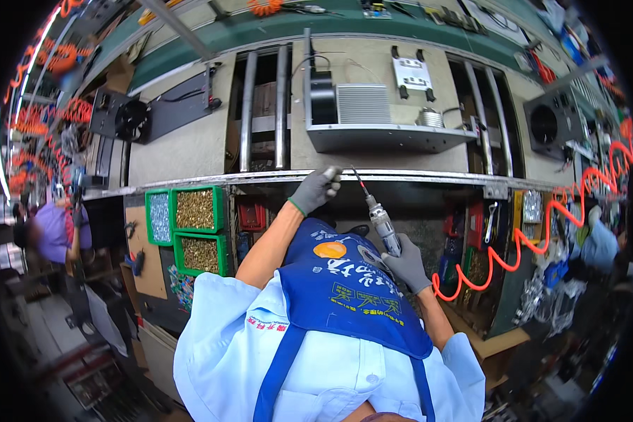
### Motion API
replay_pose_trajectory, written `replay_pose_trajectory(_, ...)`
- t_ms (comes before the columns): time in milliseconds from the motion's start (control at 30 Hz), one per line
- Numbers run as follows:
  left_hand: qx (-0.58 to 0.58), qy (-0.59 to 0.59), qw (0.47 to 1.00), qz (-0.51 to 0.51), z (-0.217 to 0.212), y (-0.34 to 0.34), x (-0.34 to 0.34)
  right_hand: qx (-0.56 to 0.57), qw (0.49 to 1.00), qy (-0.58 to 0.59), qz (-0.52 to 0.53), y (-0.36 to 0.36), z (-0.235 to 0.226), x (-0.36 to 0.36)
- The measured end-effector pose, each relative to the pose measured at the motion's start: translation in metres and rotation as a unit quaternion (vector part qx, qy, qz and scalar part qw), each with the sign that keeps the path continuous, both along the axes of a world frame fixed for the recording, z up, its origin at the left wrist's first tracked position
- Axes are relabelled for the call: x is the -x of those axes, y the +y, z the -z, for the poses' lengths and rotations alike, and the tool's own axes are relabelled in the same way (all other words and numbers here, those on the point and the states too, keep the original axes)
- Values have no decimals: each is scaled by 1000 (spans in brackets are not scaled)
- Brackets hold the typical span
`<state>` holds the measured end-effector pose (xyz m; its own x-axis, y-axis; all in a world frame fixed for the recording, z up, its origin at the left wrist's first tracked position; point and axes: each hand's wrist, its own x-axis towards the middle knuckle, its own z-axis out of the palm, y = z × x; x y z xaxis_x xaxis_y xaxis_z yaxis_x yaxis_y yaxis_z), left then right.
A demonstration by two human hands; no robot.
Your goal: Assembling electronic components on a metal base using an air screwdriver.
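Observation:
My right hand, in a grey glove, grips a slim silver powered screwdriver. Its thin bit points up at the metal front edge of the workbench. My left hand, also gloved, reaches to that same edge just left of the bit, fingertips pinched together; whether they pinch anything is too small to see. Beyond the edge lies a grey metal tray-like assembly with a finned block and a black round part. My blue apron fills the lower middle.
Green bins of brass screws and one of silvery parts hang at the left. An orange coiled hose trails right. Black fan units flank the bench. Other people stand at the far left and right.

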<state>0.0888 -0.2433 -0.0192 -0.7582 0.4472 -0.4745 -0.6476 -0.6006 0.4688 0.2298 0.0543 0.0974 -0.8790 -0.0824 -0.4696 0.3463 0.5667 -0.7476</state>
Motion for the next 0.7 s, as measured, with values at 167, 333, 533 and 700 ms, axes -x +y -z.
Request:
replay_pose_trajectory(167,-17,-25,999,45,-15,59,22,11,999,-9,46,13,-1,-18)
replay_pose_trajectory(333,-20,-11,997,72,-9,90,27,25,997,21,63,30,1,-35)
replay_pose_trajectory(533,35,23,988,149,-7,101,33,56,995,5,81,47,7,-43)
replay_pose_trajectory(700,-37,32,986,161,-3,111,36,234,950,-172,118,57,32,-32)
